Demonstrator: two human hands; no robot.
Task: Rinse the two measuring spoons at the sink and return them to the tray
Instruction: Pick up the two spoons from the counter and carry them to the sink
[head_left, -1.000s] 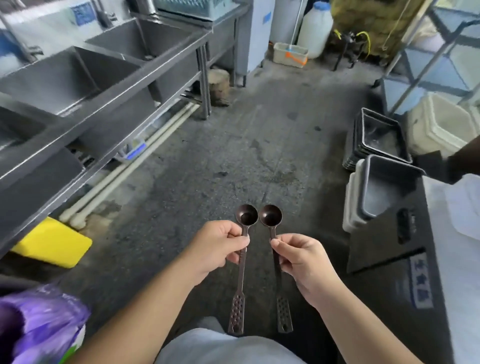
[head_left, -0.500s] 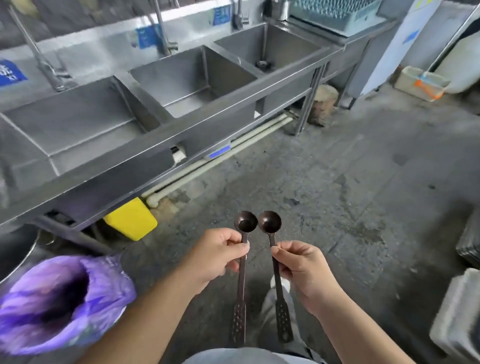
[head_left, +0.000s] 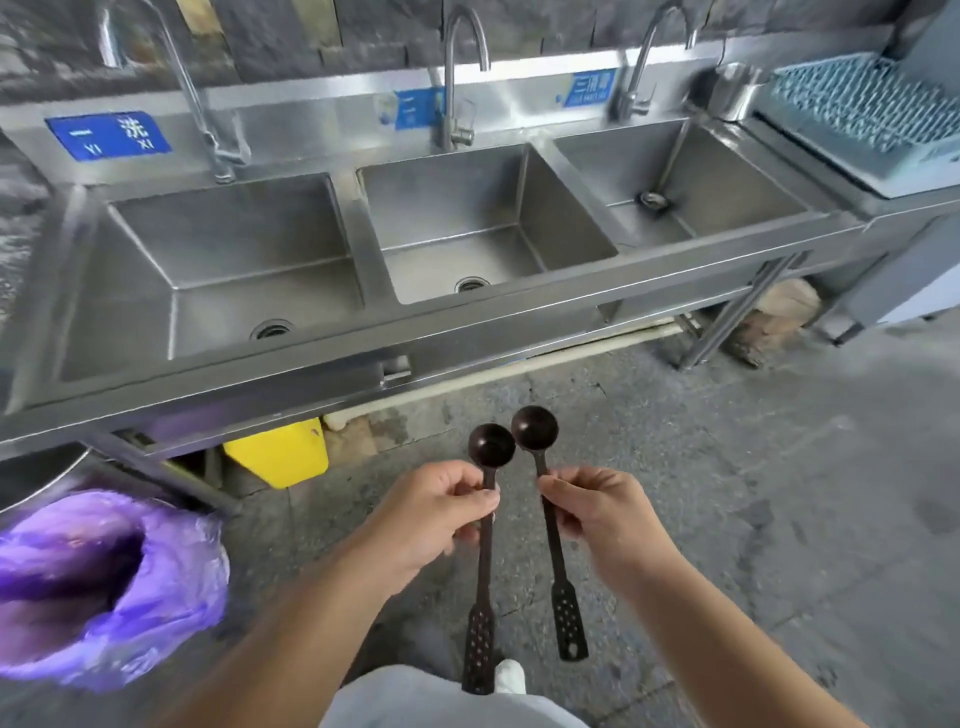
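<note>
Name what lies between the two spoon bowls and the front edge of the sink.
In the head view, only bare grey concrete floor separates the spoon bowls from the sink's front edge; a pale pipe runs beneath that edge.

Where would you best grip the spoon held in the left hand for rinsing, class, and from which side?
Grip the left spoon on its thin upper handle just below the bowl, from its left side, as the left hand does. That leaves the bowl clear and the perforated end hanging free.

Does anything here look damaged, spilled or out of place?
Nothing stands out. The left hand and the right hand each hold one intact measuring spoon, and the three sink basins look dry.
</note>
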